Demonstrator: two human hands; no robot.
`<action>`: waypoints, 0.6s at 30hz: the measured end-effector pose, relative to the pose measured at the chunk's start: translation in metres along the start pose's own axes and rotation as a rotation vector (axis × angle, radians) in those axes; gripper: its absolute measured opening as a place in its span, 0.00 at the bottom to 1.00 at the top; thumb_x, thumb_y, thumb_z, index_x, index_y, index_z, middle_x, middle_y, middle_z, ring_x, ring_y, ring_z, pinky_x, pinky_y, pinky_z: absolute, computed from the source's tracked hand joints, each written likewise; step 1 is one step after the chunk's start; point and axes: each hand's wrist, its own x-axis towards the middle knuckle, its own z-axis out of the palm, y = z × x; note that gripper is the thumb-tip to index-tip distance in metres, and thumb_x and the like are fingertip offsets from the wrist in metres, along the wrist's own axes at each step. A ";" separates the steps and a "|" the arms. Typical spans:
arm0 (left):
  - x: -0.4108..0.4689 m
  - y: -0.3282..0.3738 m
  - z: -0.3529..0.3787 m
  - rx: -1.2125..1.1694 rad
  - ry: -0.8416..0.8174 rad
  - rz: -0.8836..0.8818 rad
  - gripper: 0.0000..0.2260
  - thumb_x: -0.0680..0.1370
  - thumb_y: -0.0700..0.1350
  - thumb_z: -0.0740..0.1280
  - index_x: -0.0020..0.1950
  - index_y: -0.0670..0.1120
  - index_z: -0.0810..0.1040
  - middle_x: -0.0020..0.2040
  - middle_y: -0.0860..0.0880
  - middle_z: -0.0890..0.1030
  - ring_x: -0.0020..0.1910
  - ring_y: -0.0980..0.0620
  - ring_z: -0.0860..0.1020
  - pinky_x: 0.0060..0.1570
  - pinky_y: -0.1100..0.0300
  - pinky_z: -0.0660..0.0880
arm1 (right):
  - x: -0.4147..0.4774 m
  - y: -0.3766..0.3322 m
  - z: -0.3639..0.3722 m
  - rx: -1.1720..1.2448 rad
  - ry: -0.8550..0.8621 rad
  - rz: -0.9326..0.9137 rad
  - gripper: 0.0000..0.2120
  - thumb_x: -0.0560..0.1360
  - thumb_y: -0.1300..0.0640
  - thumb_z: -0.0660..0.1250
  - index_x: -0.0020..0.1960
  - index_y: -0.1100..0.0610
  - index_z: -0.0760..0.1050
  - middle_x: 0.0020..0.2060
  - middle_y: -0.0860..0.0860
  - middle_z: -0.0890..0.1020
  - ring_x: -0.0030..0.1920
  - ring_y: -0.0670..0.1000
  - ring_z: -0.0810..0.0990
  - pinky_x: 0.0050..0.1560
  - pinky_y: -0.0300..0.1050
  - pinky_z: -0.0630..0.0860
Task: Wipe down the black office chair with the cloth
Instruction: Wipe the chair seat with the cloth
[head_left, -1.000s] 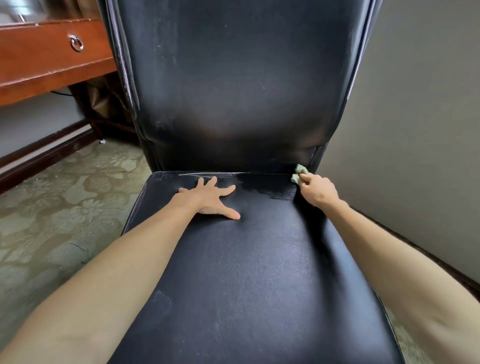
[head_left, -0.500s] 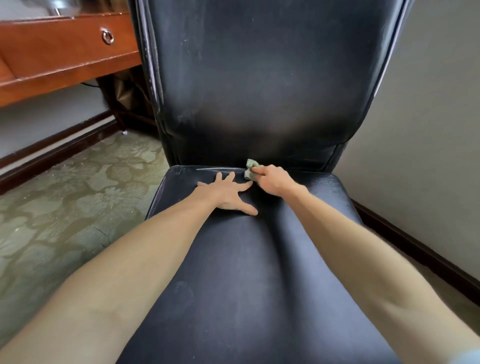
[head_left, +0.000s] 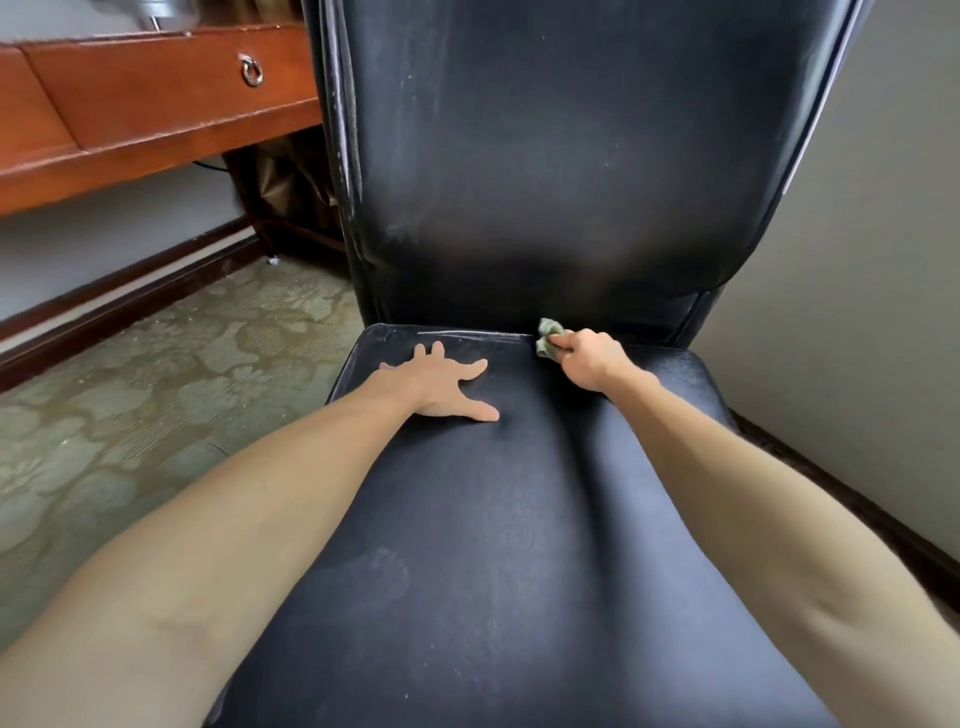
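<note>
The black office chair fills the middle of the head view, with its dusty seat below and its tall backrest above. My left hand lies flat on the rear of the seat, fingers spread, holding nothing. My right hand is closed around a small crumpled green cloth. The cloth is pressed at the seam where seat and backrest meet, right of my left hand. Most of the cloth is hidden in my fist.
A wooden desk with a ring-pull drawer stands at the upper left, close to the chair's left edge. Patterned carpet covers the floor on the left. A grey wall with dark baseboard runs close along the right.
My right hand with the cloth swept left along the rear seam to my left hand, then moved back to the right a little. My left hand stayed flat. The view shifted.
</note>
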 end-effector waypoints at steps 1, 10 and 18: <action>0.001 -0.001 -0.001 -0.005 -0.005 -0.004 0.41 0.70 0.75 0.61 0.77 0.68 0.46 0.80 0.43 0.43 0.78 0.39 0.40 0.68 0.25 0.49 | 0.004 -0.013 0.002 0.009 -0.016 -0.033 0.19 0.82 0.46 0.55 0.71 0.47 0.69 0.69 0.56 0.72 0.67 0.62 0.70 0.66 0.48 0.65; -0.002 -0.002 0.000 -0.029 0.010 -0.007 0.41 0.69 0.75 0.62 0.77 0.68 0.48 0.80 0.43 0.44 0.78 0.39 0.41 0.65 0.23 0.51 | 0.017 -0.071 0.019 0.041 -0.046 -0.157 0.21 0.82 0.55 0.53 0.72 0.44 0.66 0.70 0.53 0.71 0.68 0.59 0.69 0.68 0.51 0.66; -0.012 -0.009 -0.005 -0.015 -0.003 0.021 0.40 0.70 0.75 0.61 0.77 0.68 0.47 0.81 0.46 0.44 0.79 0.40 0.42 0.70 0.30 0.52 | -0.007 0.041 -0.007 0.051 0.068 0.063 0.20 0.80 0.56 0.55 0.69 0.44 0.72 0.66 0.54 0.76 0.63 0.61 0.74 0.62 0.47 0.71</action>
